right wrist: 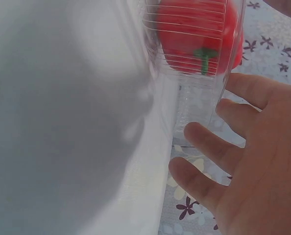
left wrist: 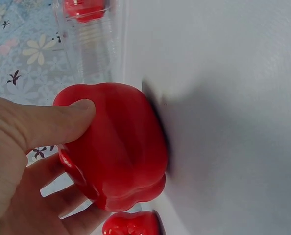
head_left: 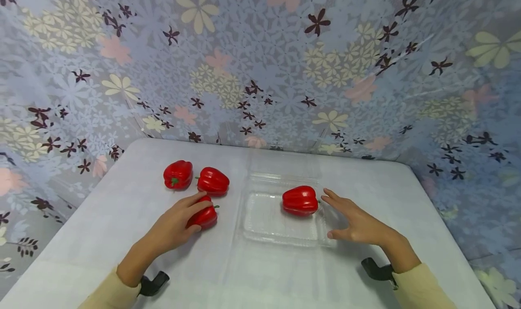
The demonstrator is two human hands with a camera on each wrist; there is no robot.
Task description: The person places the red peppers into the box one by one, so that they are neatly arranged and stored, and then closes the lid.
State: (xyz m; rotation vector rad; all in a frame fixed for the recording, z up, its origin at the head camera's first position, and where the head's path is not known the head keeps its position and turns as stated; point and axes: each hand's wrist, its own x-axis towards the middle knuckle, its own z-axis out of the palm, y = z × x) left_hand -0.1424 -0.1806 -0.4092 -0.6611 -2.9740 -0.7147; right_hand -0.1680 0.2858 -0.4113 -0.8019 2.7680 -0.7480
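My left hand (head_left: 172,223) pinches a red pepper (head_left: 206,217) at nine o'clock from the clear box (head_left: 260,216) on the table (head_left: 366,178). My right hand (head_left: 356,221) is spread at three o'clock, near another pepper (head_left: 300,201) inside the box.

Left sleeve (head_left: 111,292) and right sleeve (head_left: 423,288): long, pale yellow-beige, plain cloth, reaching the wrists. Left grip (head_left: 177,223) and right grip (head_left: 360,223) bare, five-fingered. Left unit (head_left: 153,284) and right unit (head_left: 376,269) worn at wrists: black, smooth, curved, blunt-ended, sticking out inward. Markings too small to tell.
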